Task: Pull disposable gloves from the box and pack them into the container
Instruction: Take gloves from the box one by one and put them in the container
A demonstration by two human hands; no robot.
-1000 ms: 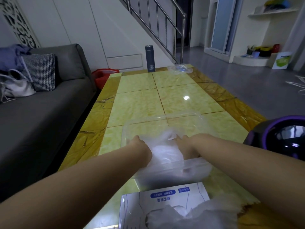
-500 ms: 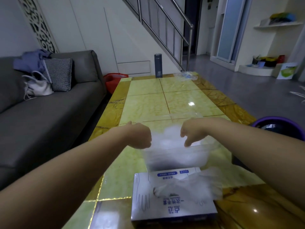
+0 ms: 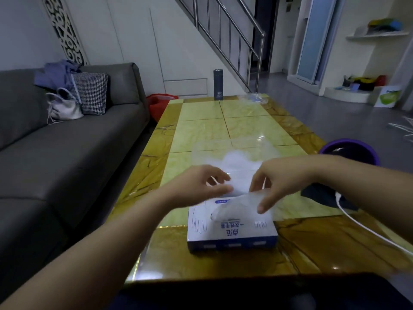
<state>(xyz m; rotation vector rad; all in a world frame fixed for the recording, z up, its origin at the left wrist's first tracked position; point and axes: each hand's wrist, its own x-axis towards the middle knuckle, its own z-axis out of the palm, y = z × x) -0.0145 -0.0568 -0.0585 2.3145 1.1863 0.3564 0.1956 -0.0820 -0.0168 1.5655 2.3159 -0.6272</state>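
Note:
A white and blue glove box [image 3: 232,231] lies near the front of the yellow tiled table [image 3: 201,130]. A translucent glove [image 3: 237,208] sticks out of its top opening. Just behind the box stands a clear plastic container [image 3: 214,147] with a heap of gloves [image 3: 240,161] inside. My left hand [image 3: 201,183] hovers over the box's far edge, fingers loosely spread and holding nothing. My right hand [image 3: 277,182] reaches down over the protruding glove with relaxed fingers, its thumb tip at the glove. Both hands are blurred.
A dark flask [image 3: 218,84] and a clear bag [image 3: 252,98] sit at the table's far end. A purple-rimmed bin [image 3: 348,151] stands right of the table, with a dark object [image 3: 321,193] and white cable [image 3: 366,231] nearby. A grey sofa [image 3: 67,142] runs along the left.
Both hands left the container and came back toward me to the glove box. The gloves they pressed down stay in the container. The view tilted up and pulled back.

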